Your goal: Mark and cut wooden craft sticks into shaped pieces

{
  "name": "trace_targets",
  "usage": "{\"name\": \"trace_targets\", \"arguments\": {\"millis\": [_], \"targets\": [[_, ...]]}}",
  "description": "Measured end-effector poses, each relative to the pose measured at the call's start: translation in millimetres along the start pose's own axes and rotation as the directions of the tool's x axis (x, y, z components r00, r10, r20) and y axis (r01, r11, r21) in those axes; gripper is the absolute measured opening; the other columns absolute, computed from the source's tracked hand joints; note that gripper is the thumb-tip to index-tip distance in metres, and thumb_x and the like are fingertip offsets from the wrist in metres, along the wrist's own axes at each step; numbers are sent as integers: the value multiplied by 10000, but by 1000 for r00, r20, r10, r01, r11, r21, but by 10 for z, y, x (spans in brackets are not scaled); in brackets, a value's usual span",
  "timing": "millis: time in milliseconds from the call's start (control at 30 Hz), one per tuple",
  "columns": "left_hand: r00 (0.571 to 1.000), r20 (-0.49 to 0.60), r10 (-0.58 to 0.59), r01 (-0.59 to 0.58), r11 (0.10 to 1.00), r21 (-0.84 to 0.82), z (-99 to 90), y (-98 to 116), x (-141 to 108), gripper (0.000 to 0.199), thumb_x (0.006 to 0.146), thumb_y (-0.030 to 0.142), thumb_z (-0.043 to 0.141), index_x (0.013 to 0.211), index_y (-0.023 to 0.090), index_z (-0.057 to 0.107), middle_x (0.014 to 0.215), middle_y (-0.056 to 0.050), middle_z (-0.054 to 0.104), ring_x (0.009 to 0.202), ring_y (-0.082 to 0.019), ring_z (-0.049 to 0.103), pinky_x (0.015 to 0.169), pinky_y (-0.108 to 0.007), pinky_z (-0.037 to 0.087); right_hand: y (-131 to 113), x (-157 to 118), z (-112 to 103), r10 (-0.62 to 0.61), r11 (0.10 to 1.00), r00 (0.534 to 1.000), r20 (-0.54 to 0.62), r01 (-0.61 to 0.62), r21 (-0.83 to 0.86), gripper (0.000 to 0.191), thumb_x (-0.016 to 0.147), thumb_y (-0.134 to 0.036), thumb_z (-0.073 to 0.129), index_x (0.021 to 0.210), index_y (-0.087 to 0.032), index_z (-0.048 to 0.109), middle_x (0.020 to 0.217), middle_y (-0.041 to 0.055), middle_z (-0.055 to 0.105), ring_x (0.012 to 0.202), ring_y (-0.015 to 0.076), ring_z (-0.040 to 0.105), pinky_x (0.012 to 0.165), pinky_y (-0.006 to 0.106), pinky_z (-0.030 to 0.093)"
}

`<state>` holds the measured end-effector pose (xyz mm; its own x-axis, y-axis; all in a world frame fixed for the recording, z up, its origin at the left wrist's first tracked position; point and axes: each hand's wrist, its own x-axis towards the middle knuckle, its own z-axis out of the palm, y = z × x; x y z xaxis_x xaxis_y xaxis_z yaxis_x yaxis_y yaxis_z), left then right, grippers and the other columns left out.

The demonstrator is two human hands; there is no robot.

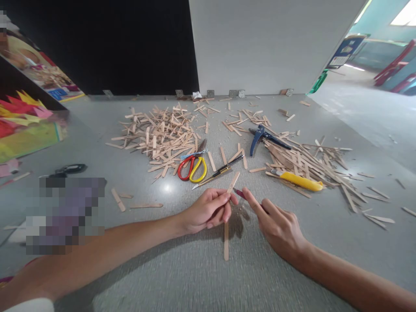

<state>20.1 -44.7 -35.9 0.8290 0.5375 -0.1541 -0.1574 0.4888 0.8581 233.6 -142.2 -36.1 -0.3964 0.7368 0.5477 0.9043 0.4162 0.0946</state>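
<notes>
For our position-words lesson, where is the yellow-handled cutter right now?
In the head view, the yellow-handled cutter lies at right, on the near edge of the right-hand stick pile, beyond the right hand.

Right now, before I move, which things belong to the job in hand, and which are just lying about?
In the job, as I judge it:
- wooden stick, in the left hand
- slim dark-red tool, in the right hand
- probably the left stick pile

Lying about, unheld:
- scissors
- yellow cutter
- blue-handled tool
- coloured paper
</notes>
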Motion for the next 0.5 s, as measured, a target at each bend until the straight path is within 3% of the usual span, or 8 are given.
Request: {"name": "trace_targets", "arguments": {"millis": [167,300,500], "targets": [[1000,1,2,-2,1000,-13,-4,-18,13,422,952,565,722,918,146,684,543,51,637,275,-24,309,325,-190,204,22,-14,15,1,1000,1000,7,-1,6,845,1011,18,342,1750,-184,-15,677,-47,535,482,115,523,417,198,435],[1000,-28,-2,2,1000,18,24,-12,4,398,957,547,699,908,155,656,566,45,645,287,-28,325,345,-196,217,74,-28,72,7,993,997,72,-16,119,833,1025,4,364,1757,-212,30,710,-37,623,481,107,574,431,179,448],[994,-110,24,-16,997,72,64,-31,-10,399,960,561,671,911,171,601,595,44,645,306,-33,324,346,-195,216,96,-18,133,40,945,999,27,-46,324,538,1130,-146,436,1665,-167,385,803,22,770,520,101,654,498,177,507]]}}
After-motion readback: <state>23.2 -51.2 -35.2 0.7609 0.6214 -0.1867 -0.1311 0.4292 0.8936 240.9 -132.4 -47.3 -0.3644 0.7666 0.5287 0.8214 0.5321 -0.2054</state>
